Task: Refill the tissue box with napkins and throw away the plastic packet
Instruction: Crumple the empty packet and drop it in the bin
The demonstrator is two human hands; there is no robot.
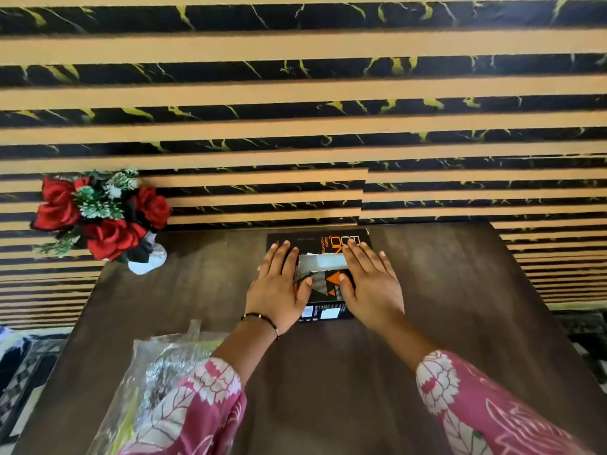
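A vase of red roses (101,215) is standing at the far left corner of the dark wooden table (427,290). Nearer, at the left edge, a crumpled clear plastic packet (157,366) is lying partly under a pink floral sleeve (203,405). The left hand (279,284) is resting flat, fingers spread, on the left side of the black tissue box (320,290), which is sitting at the far middle of the table. The right hand (371,280) is lying flat on its right side, gripping nothing.
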